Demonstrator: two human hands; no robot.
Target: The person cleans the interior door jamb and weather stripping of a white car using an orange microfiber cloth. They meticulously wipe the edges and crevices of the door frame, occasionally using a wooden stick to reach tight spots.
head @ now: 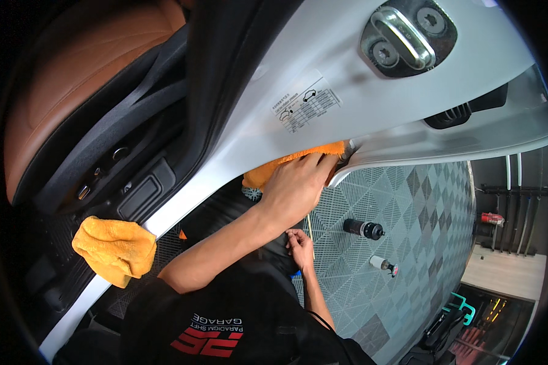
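Note:
My left hand grips an orange microfiber cloth against the lower edge of the white car pillar, beside the door hinge area; its fingertips are hidden. Lower down, my right hand is near my dark trousers, fingers curled and thumb drawn in. A thin pale stick runs beside its knuckles; whether the hand holds it cannot be told. A yellow-orange microfiber cloth lies draped over the white door sill at left.
A metal door striker is bolted to the pillar. An open car door extends right. A black bottle and a spray bottle rest on the grey tiled floor. A brown leather seat is at upper left.

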